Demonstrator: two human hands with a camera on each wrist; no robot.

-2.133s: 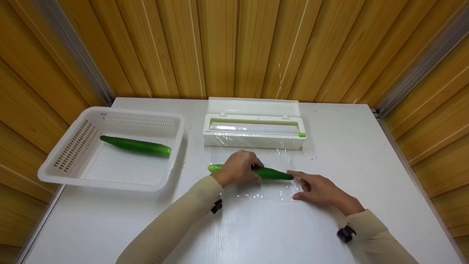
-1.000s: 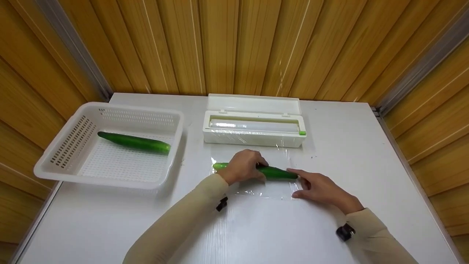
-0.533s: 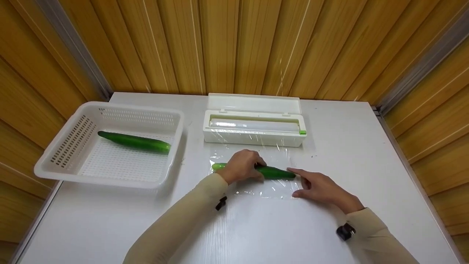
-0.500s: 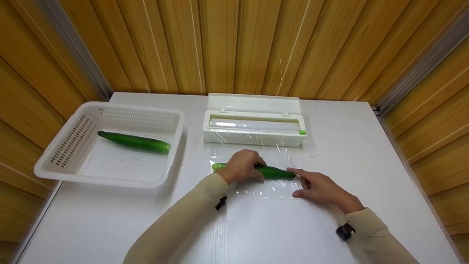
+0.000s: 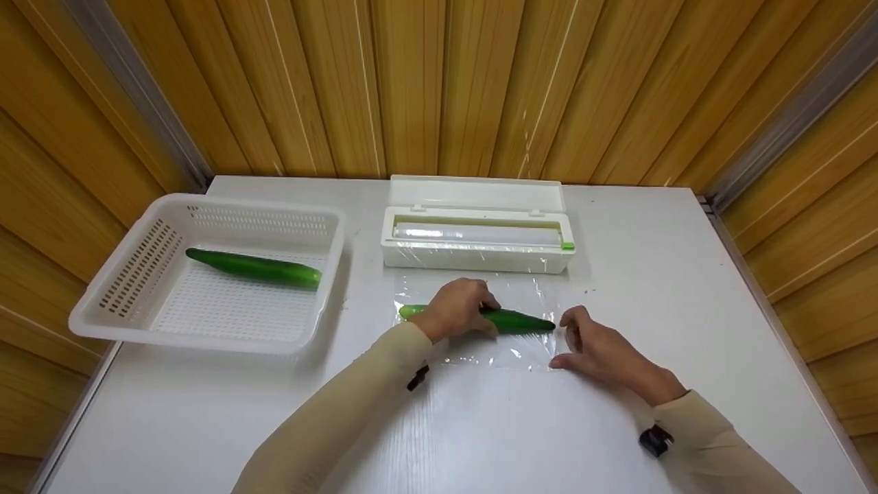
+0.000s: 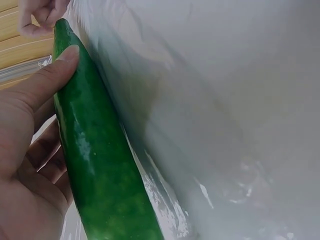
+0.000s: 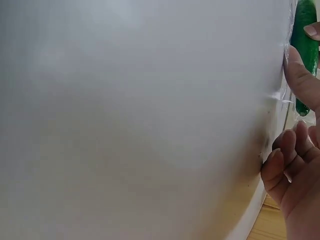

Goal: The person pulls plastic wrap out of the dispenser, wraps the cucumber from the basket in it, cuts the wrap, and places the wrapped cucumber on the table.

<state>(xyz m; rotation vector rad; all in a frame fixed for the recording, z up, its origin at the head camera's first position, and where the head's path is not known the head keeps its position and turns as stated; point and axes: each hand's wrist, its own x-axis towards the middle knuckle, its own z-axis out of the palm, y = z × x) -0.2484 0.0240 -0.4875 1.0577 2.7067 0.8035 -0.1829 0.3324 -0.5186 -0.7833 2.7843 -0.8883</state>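
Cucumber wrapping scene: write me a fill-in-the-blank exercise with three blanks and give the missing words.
1. The left hand grips a cucumber that lies on a sheet of ____ wrap.
2. A second cucumber lies in the white ____ at the left of the table.
3. The lid of the wrap dispenser stands ____.
4. The right hand is at the sheet's ____ edge.

Missing words: cling; basket; open; right
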